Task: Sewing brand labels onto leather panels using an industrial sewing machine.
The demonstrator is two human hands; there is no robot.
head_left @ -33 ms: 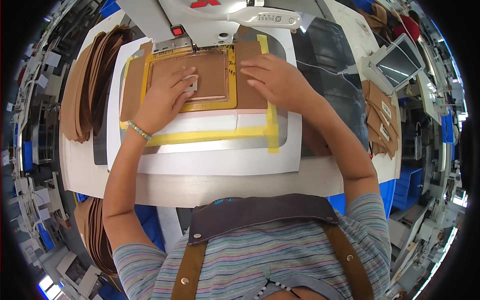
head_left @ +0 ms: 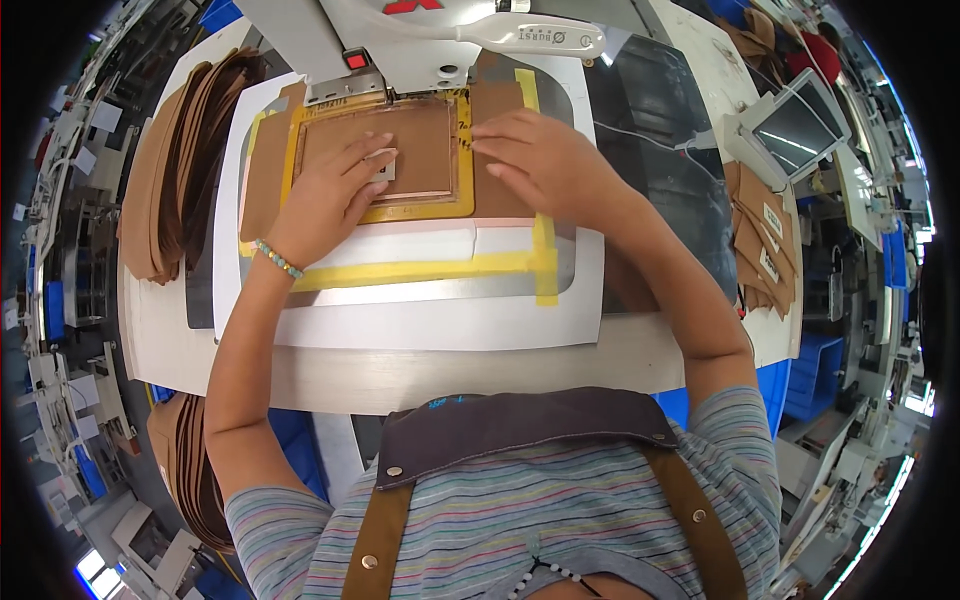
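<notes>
A brown fabric panel (head_left: 420, 135) lies under a yellow rectangular frame (head_left: 464, 190), below the head of a white sewing machine (head_left: 405, 55). Flat on the panel, inside the frame, rests my left hand (head_left: 335, 195), its fingers stretched out. Its fingertips partly cover a small pale label (head_left: 386, 172) lying on the fabric. My right hand (head_left: 545, 165) is open, palm down over the brown material right of the frame. Its fingertips reach the frame's right edge; whether they press on it I cannot tell.
A stack of brown pieces (head_left: 165, 170) stands at the left. White sheeting (head_left: 440, 325) with yellow tape (head_left: 430, 272) lies beneath the frame. At the right are a tilted screen (head_left: 795, 125) and brown pieces with white labels (head_left: 765, 240). A white handle-like arm (head_left: 535, 37) juts out above.
My right hand has shifted slightly left, bringing its fingertips to the yellow frame's right edge. My left hand stays in place on the panel.
</notes>
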